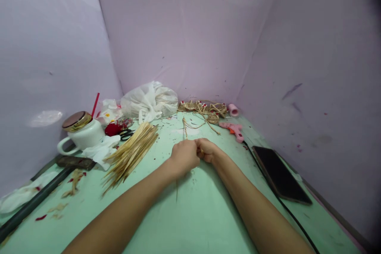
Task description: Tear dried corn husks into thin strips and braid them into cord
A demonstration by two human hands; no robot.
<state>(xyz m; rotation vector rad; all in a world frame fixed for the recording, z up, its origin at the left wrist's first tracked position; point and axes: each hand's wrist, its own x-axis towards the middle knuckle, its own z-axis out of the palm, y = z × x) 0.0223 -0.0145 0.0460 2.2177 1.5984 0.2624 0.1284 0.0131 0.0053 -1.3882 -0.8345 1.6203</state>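
My left hand (185,158) is closed around a thin straw strand (185,128) that looks braided. Its far end sticks out beyond my knuckles toward the back of the table, and a thin straw end hangs below the hand. Pressed against it, my right hand (207,149) is closed in a pinch, with a bit of yellowish straw showing at its fingers. Most of what lies between the two hands is hidden. To the left, a bundle of flat dry straw strips (133,152) rests on the table.
A white mug (87,135), a hammer (76,162), scissors (127,135) and a plastic bag (150,101) stand or lie left. Straw-coloured cord pieces (205,109) lie at the back. A pink glue gun (233,130) and a dark phone (279,174) are right.
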